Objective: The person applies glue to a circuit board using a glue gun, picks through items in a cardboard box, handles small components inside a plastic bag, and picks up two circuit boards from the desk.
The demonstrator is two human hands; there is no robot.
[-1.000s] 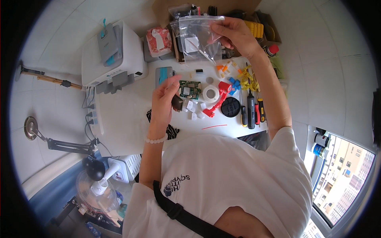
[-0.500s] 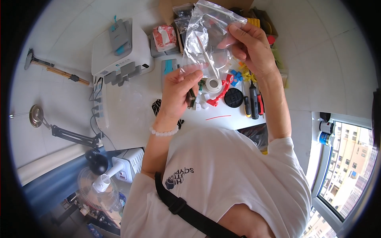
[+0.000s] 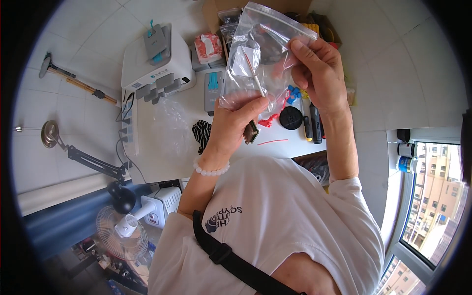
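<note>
Clearly, the clear zip bag hangs stretched between the two hands, mouth edge uppermost, with a thin rod apparently inside. The left hand has its thumb clamped on the lower edge and also grips a small dark block beneath; the right hand, well apart from it, pinches the upper right corner. Handling it well likely calls for light tension, so that the slack film doesn't fold over the rod, and a separate, firm finger hold on the block. Just below the right hand, on the desk, lie blue pieces and a black disc; left of the left hand, a striped cloth.
</note>
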